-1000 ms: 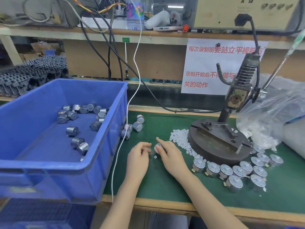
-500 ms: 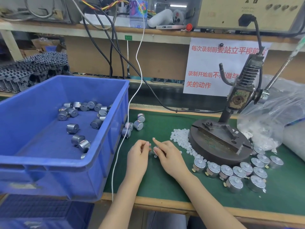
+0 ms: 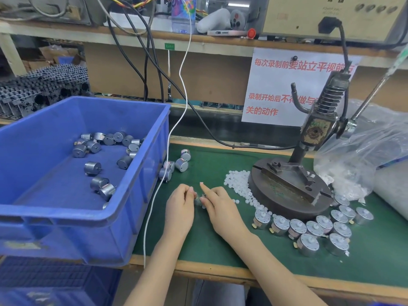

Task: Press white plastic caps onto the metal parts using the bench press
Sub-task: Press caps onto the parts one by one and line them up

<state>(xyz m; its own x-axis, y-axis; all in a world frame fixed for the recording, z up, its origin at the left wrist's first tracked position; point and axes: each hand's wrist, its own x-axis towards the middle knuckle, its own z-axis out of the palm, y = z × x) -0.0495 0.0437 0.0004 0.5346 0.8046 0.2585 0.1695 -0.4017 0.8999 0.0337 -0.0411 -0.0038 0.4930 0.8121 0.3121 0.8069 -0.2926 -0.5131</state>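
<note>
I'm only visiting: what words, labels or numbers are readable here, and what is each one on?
"每次录制前要站立平视前": top red line on the white paper sign; its end is hidden behind the bench press.
"录制开始后不…做与": the sign's middle line, partly covered by the press.
"关的动作": the sign's bottom line.
Green label on the shelf edge: too small to read.
Print on the beige box: blurred.

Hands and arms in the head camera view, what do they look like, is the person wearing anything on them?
Both are bare. The left hand and right hand wear no gloves, and no ring shows on the fingers that can be seen. The left forearm and right forearm have no sleeves, watch or bracelet down to the picture's lower edge.
</note>
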